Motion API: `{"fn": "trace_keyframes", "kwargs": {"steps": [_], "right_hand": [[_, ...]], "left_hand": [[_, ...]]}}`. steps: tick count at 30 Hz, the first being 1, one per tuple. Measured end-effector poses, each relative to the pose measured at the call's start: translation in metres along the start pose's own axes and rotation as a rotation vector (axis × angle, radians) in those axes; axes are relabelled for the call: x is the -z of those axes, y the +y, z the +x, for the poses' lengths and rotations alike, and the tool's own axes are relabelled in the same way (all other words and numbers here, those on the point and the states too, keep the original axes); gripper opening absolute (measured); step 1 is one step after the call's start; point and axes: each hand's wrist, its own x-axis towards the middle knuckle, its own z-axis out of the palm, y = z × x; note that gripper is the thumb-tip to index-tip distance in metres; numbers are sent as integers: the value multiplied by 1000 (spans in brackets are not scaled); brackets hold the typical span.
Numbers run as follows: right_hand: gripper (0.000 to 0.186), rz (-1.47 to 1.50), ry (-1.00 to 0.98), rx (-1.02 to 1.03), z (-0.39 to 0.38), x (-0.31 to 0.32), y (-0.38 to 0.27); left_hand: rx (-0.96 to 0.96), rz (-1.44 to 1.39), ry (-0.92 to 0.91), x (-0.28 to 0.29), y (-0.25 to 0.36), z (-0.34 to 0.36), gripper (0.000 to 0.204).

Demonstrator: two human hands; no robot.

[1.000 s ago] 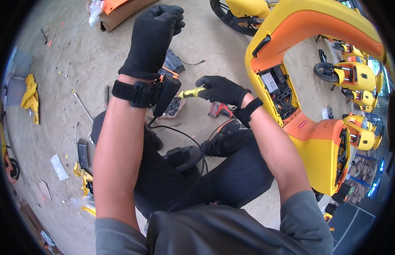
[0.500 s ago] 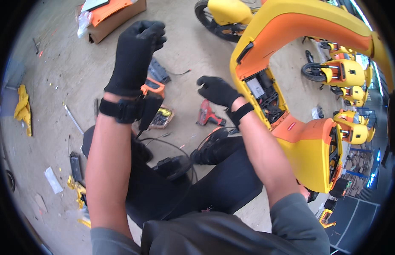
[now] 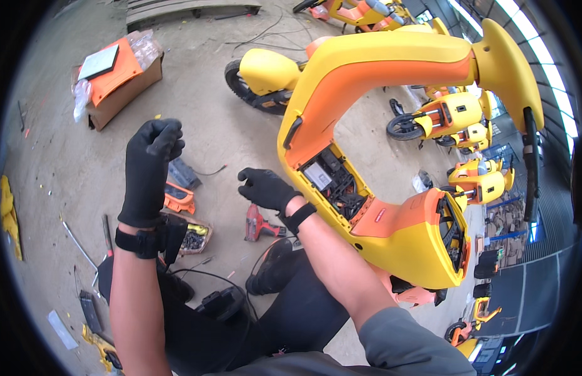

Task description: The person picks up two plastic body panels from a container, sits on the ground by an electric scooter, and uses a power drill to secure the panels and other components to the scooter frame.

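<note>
Left hand [image 3: 154, 150], black-gloved, is raised above the floor [image 3: 209, 141], its fingers curled into a loose fist; contents cannot be told. Right hand [image 3: 267, 189], also gloved, has bent fingers, grip unclear, near the open compartment [image 3: 335, 182] of a yellow-and-orange scooter [image 3: 400, 238] standing to its right. Red power drill [image 3: 256, 223] lies on the floor, beyond a small-parts tray [image 3: 209, 234].

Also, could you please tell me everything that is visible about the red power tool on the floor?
The red power tool looks like a drill: a red, plastic-looking body with a handle running rightward to a dark end. It lies on its side on the grey floor, left of the yellow-and-orange scooter and below the right hand in the picture. The hand is not holding it; finer details are unclear.
</note>
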Motion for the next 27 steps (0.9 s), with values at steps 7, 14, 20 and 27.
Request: {"fn": "trace_keyframes", "kwargs": {"steps": [7, 14, 20, 27], "right_hand": [[33, 64, -57, -58, 3, -3, -14], [34, -10, -25, -7, 0, -4, -10], [35, -79, -5, 31, -1, -6, -10], [36, -65, -9, 35, -1, -6, -10]], "left_hand": [[3, -8, 25, 2, 6, -4, 17], [-8, -23, -27, -2, -3, -3, 18], [-6, -30, -20, -6, 0, -6, 18], [-5, -31, -58, -5, -1, -6, 17]]}}
